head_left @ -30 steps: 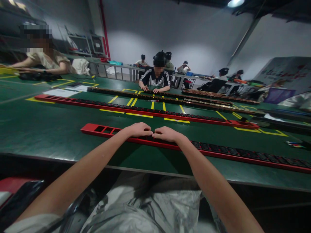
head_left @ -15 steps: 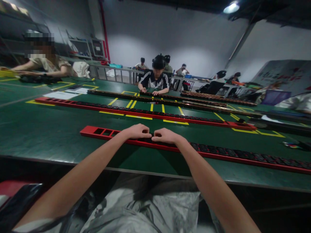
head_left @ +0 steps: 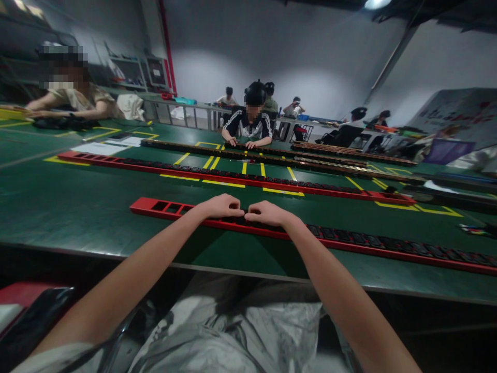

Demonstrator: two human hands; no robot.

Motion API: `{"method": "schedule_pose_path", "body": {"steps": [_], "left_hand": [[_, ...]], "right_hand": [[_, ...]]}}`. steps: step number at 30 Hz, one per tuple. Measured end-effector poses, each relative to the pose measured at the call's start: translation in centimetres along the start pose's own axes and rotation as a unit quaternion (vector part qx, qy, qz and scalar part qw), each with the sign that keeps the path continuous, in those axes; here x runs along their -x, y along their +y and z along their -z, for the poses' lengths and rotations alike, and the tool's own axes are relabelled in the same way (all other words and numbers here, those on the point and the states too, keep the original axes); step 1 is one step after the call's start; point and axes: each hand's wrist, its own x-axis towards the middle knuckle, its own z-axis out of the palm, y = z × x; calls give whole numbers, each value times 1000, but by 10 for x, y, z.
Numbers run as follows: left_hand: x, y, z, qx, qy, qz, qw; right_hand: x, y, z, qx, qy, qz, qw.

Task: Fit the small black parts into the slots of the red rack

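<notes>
A long red slotted rail (head_left: 155, 207) lies across the green table (head_left: 77, 207) in front of me. Its right stretch is filled with several small black parts (head_left: 373, 241); the left end has empty slots. My left hand (head_left: 219, 206) and my right hand (head_left: 267, 213) rest side by side on the rail's middle, fingertips nearly touching. Both hands have their fingers curled down onto the rail, pressing at something dark that I cannot make out beneath them.
A second red rail (head_left: 233, 178) and darker rails (head_left: 272, 155) lie farther back, with yellow floor-tape marks between. A person (head_left: 250, 124) sits opposite working on a rail; another person (head_left: 73, 98) sits far left. A silver bag (head_left: 240, 331) lies on my lap.
The view shifted slightly up and down with my head. Both hands stay on the same spot of the rail with fingers curled.
</notes>
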Motion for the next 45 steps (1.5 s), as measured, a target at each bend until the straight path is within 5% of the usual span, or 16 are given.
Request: {"method": "schedule_pose_path", "body": {"steps": [45], "left_hand": [[1, 1, 1, 1, 13, -6, 1000]], "right_hand": [[2, -3, 1, -4, 6, 1, 1000]]}}
